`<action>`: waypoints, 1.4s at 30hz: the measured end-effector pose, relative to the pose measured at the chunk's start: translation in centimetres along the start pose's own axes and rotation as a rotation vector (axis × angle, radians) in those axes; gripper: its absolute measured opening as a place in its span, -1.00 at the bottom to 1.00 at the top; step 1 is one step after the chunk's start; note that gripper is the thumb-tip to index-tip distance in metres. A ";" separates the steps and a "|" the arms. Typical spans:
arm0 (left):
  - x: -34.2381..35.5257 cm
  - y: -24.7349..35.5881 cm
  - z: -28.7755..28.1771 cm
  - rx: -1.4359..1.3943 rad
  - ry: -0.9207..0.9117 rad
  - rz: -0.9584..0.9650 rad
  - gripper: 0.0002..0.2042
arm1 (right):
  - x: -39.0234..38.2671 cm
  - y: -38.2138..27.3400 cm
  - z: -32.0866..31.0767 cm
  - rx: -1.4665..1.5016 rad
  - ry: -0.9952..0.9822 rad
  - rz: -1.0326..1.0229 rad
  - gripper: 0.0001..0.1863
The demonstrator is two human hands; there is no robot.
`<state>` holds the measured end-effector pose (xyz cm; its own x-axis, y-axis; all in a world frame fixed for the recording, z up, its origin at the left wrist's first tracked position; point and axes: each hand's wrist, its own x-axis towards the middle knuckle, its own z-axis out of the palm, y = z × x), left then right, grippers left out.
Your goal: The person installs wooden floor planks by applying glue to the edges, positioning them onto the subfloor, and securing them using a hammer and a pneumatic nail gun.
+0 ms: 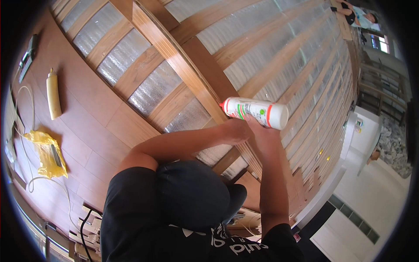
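Observation:
A white glue bottle [255, 112] with a red nozzle and green and red markings lies sideways, its tip against the edge of a long wooden batten [174, 61]. My right hand [263, 131] grips the bottle from below near its middle. My left hand [235, 131] is closed just beside it, under the nozzle end; whether it touches the bottle I cannot tell. Both hands are over a frame of wooden slats with silver foil insulation [152, 89] between them. A dark cap and black shirt fill the lower middle of the view.
On the laid brown boards at the left lie a pale yellow bottle [53, 94], a yellow plastic bag [46, 153], a white cable [26, 131] and a tool [27, 56]. Short wood pieces [87, 231] are stacked at the bottom left. Another person [360, 15] is at the far top right.

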<state>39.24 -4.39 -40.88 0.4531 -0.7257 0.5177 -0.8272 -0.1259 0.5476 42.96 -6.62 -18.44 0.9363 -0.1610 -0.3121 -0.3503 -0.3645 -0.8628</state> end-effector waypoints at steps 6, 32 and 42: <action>2.0 1.0 -3.9 -0.884 0.109 -0.252 -0.74 | 2.3 3.7 2.1 0.267 -0.055 -0.173 -0.49; -3.4 -2.8 -21.7 0.422 -0.233 -0.417 -0.81 | -0.9 10.0 2.4 0.829 0.347 -0.026 -0.53; -2.8 -3.3 -21.0 0.397 -0.238 -0.455 -0.78 | -1.2 9.2 3.8 0.706 0.321 -0.270 -0.51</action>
<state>47.65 12.30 -30.29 0.7389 -0.6653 0.1066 -0.6506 -0.6633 0.3697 38.72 -6.34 -27.56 0.8959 -0.4437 -0.0218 0.0842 0.2179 -0.9723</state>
